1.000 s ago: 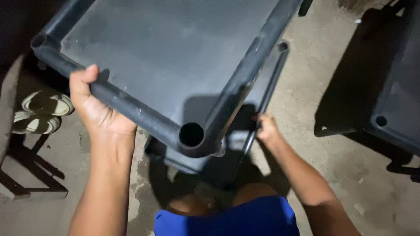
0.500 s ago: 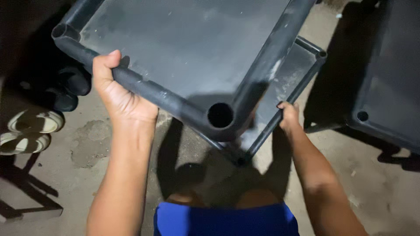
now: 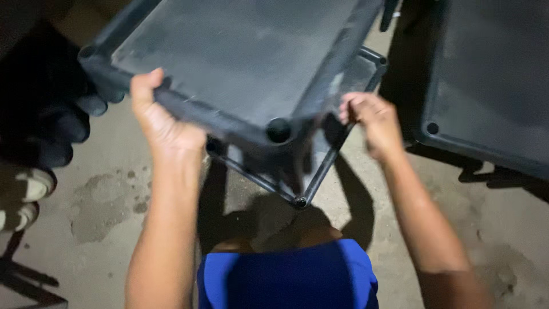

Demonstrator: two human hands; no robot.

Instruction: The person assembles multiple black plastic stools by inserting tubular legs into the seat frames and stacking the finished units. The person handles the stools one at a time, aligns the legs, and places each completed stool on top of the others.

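Here, a dark plastic tray (image 3: 240, 63) is held up in the middle of the view, above a second tray (image 3: 320, 166) that lies lower down, toward six o'clock from it. The near rim of the top tray is gripped tight by the left hand (image 3: 163, 123), with the fingers curled over the edge at about nine o'clock from the round corner hole (image 3: 278, 130). The right rim is pinched by the right hand (image 3: 370, 117), at about three o'clock from that hole, with the fingers closed on the edge. The tray is tilted, with one corner pointed down toward the person's blue shorts (image 3: 286, 277) at six o'clock, and its long side seems to run from seven o'clock up to one o'clock. The tray could slip, because only its edges are held and it hangs on a slant. A corner could be bumped on the lower tray or on the concrete floor (image 3: 103, 206). Another dark tray (image 3: 497, 80) is seen at two o'clock, and sandals (image 3: 23, 197) at nine o'clock.
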